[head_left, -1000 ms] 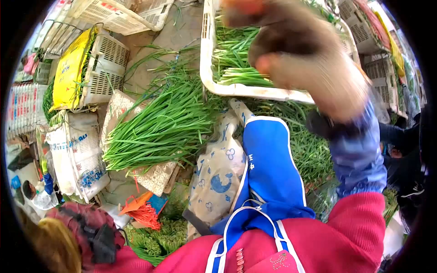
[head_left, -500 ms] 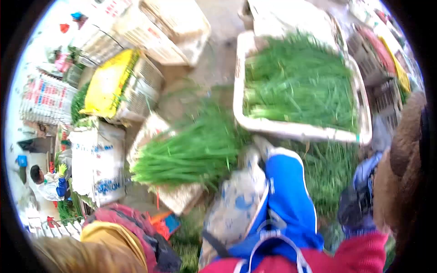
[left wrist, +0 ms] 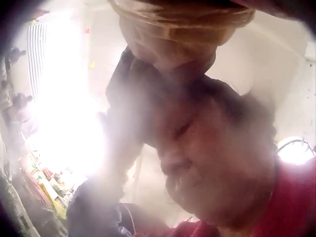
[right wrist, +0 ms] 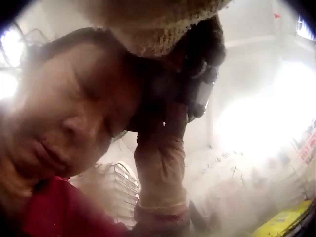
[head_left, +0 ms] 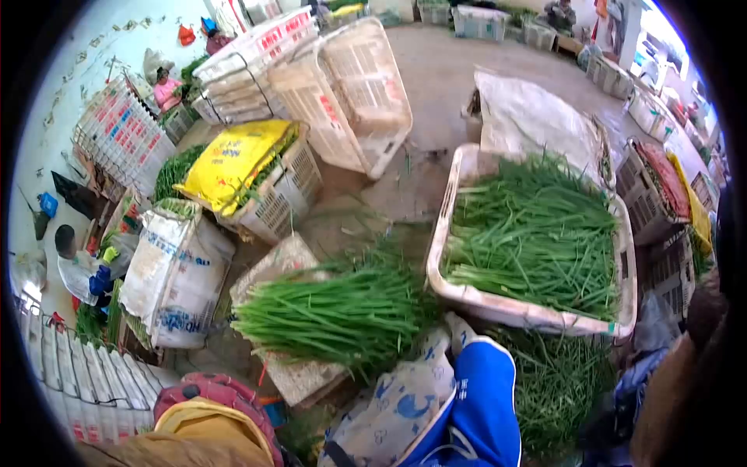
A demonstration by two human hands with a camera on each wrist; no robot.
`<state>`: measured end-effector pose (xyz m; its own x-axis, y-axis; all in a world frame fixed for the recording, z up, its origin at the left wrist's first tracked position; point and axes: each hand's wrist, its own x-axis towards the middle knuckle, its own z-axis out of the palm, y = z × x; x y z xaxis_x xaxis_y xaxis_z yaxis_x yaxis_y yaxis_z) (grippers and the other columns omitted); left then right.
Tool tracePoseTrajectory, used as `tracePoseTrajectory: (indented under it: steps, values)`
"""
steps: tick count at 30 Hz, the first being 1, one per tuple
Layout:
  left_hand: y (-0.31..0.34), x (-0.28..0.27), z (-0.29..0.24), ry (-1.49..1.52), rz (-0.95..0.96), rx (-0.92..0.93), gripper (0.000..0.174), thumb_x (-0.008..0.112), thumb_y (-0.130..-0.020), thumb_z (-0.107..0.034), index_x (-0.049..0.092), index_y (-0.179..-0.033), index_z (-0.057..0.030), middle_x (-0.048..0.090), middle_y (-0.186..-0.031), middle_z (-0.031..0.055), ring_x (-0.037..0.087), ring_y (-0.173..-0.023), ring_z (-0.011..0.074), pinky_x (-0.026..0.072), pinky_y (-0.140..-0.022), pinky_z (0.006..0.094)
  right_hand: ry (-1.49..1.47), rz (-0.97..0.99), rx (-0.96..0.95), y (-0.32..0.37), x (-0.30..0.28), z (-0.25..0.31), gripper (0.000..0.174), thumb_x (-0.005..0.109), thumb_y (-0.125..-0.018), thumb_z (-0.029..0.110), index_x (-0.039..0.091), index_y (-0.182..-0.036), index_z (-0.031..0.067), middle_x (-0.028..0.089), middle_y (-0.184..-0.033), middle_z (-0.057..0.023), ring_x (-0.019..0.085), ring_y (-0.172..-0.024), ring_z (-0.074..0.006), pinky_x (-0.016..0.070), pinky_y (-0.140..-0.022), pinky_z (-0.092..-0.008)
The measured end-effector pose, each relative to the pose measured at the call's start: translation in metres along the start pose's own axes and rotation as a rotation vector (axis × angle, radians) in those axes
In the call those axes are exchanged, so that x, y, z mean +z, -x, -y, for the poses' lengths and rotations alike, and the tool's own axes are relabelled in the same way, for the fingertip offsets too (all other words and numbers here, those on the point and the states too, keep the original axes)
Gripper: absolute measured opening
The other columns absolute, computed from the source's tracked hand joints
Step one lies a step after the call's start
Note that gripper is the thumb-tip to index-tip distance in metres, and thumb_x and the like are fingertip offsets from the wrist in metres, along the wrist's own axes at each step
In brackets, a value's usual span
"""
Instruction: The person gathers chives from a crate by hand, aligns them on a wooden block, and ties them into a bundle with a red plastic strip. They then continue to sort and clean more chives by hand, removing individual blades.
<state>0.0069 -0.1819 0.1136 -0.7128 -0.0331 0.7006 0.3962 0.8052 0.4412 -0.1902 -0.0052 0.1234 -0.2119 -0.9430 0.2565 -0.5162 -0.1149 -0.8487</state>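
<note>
Both gloved hands are raised to the person's head, beside the dark device worn there [right wrist: 197, 79]. My left hand [left wrist: 173, 34] shows at the top of the left wrist view in a yellowish glove, its fingers mostly hidden. In the right wrist view my right hand [right wrist: 158, 34], in a knit glove, lies against the device's edge; I cannot tell how its fingers lie. Below them, in the head view, a loose bunch of chives [head_left: 334, 311] rests on a patterned board [head_left: 311, 381]. To its right stands a white crate [head_left: 529, 311] filled with more chives [head_left: 537, 233].
A blue apron [head_left: 486, 397] covers the lap. Loose greens [head_left: 545, 389] lie under the crate. At left are a white sack-wrapped crate [head_left: 179, 272], a crate topped with a yellow bag [head_left: 237, 167], tipped crates [head_left: 342, 101] and a person [head_left: 74, 265]. More crates line the far wall.
My right hand has swung from over the crate to the right edge, up to the head. My left arm has come up at lower left. The head view has tilted upward, showing more of the room.
</note>
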Motion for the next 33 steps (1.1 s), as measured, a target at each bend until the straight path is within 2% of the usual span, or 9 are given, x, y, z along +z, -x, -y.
tracePoseTrajectory:
  steps: [8,22,25,30,32,33]
  values:
    - [0.008,0.004,0.0,0.02,-0.032,-0.017,0.052,0.059,-0.094,-0.003,0.04,-0.142,-0.0011,0.049,-0.138,0.0198,0.061,-0.112,0.0286,0.0534,-0.094,0.0382,-0.011,-0.076,0.054,-0.001,0.015,0.004,0.037,0.06,-0.089,0.007,0.059,-0.127,0.0062,0.063,-0.119,-0.0066,0.06,-0.101,-0.0189,0.0503,-0.09,-0.0333]
    - [-0.009,0.021,-0.008,-0.004,-0.107,0.013,0.056,0.058,-0.094,-0.002,0.037,-0.145,-0.0007,0.046,-0.142,0.0216,0.061,-0.113,0.0299,0.0537,-0.093,0.0391,-0.038,-0.134,-0.013,0.03,-0.004,-0.002,0.036,0.061,-0.089,0.006,0.06,-0.125,0.0076,0.063,-0.117,-0.0073,0.06,-0.103,-0.0203,0.0501,-0.091,-0.0349]
    - [-0.018,0.024,-0.003,-0.004,-0.125,0.027,0.056,0.058,-0.094,-0.002,0.036,-0.146,-0.0007,0.045,-0.142,0.022,0.061,-0.113,0.0302,0.0538,-0.093,0.0393,-0.069,-0.126,-0.132,0.038,-0.022,0.005,0.036,0.061,-0.089,0.006,0.061,-0.125,0.0079,0.063,-0.117,-0.0074,0.06,-0.103,-0.0206,0.0501,-0.091,-0.0352]
    - [-0.034,0.026,0.001,-0.004,-0.142,0.019,0.058,0.058,-0.094,-0.001,0.035,-0.147,-0.0006,0.044,-0.144,0.0226,0.061,-0.113,0.0306,0.0539,-0.093,0.0396,-0.313,-0.045,-0.507,0.051,-0.066,0.044,0.036,0.062,-0.089,0.005,0.061,-0.124,0.0084,0.062,-0.117,-0.0077,0.059,-0.103,-0.0211,0.05,-0.092,-0.0358]
    - [-0.041,0.03,-0.001,0.029,-0.164,0.037,0.058,0.058,-0.094,-0.001,0.034,-0.147,-0.0005,0.044,-0.145,0.0229,0.061,-0.113,0.0308,0.0539,-0.093,0.0398,-0.412,-0.142,-0.537,0.051,-0.073,0.041,0.035,0.062,-0.089,0.005,0.061,-0.124,0.0086,0.062,-0.116,-0.0078,0.059,-0.104,-0.0214,0.05,-0.092,-0.036]
    - [-0.053,0.029,-0.004,0.036,-0.178,0.048,0.059,0.058,-0.094,-0.001,0.034,-0.147,-0.0005,0.044,-0.145,0.023,0.061,-0.113,0.0309,0.0539,-0.093,0.0398,-0.374,-0.35,-0.393,0.045,-0.066,0.026,0.035,0.062,-0.089,0.005,0.061,-0.124,0.0087,0.062,-0.116,-0.0078,0.059,-0.104,-0.0215,0.0499,-0.092,-0.0361]
